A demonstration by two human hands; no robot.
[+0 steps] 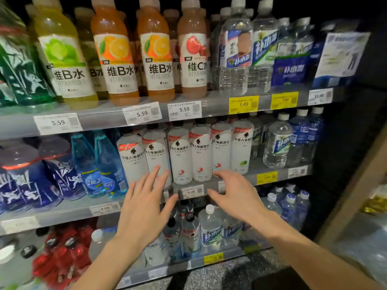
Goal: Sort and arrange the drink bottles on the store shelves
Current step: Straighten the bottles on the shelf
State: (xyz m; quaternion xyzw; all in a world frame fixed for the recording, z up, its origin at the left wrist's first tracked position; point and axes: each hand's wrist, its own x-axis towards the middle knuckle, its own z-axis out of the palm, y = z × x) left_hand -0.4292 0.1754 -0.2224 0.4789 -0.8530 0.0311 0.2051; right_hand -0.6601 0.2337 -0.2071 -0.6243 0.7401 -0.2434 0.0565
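Note:
A row of white electrolyte-water bottles [181, 153] stands on the middle shelf [270, 177]. My left hand [146, 204] is spread with straight fingers in front of the leftmost white bottles, its fingertips at their lower labels, holding nothing. My right hand [236, 195] hovers palm down at the shelf edge below the right white bottles [240, 147], fingers relaxed and empty. Vitamin drinks in yellow [62, 57], orange [115, 53] and pink [193, 51] line the top shelf.
Clear water bottles [236, 49] and blue packs [291, 65] fill the top right. Blue bottles [98, 164] stand left of the white row. The bottom shelf holds red bottles [62, 258] and clear bottles [210, 227]. Price tags [184, 109] line the shelf edges.

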